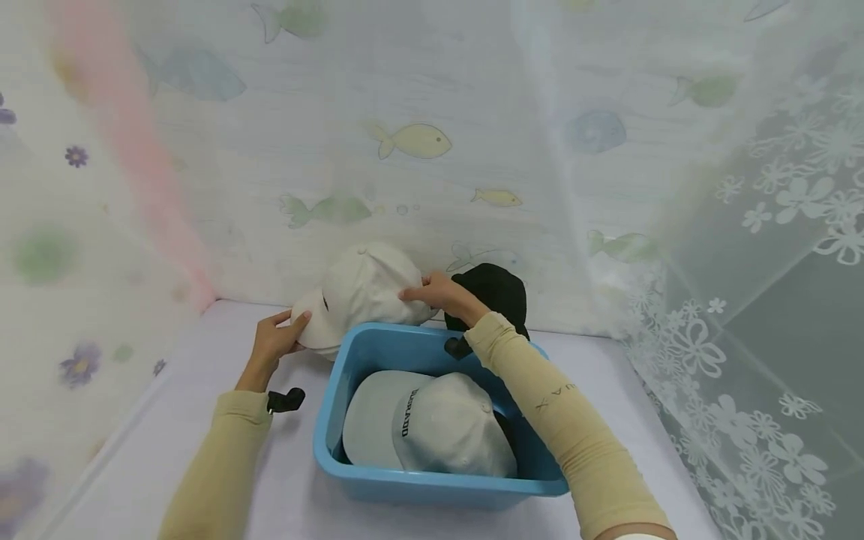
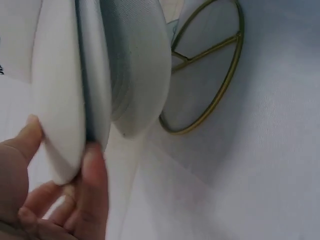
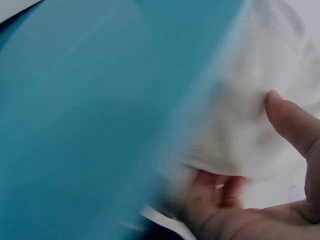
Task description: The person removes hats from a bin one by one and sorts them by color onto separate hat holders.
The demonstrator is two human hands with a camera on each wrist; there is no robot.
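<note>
A white cap (image 1: 361, 289) sits just behind the blue tub (image 1: 432, 480). My left hand (image 1: 280, 334) pinches its brim (image 2: 60, 110) between thumb and fingers. My right hand (image 1: 432, 292) grips the crown's right side, thumb (image 3: 290, 120) pressed on the white fabric (image 3: 240, 125). In the tub lies a grey-and-white cap (image 1: 425, 431) with dark lettering. A black cap (image 1: 496, 292) stands behind the tub's far right corner, partly hidden by my right wrist.
A gold wire stand (image 2: 215, 65) stands behind the white cap. The tub's blue wall (image 3: 100, 125) is close beside my right hand. Fish-print wall (image 1: 412, 142) at the back, a lace curtain (image 1: 776, 300) on the right, a pale tabletop (image 1: 202, 375) below.
</note>
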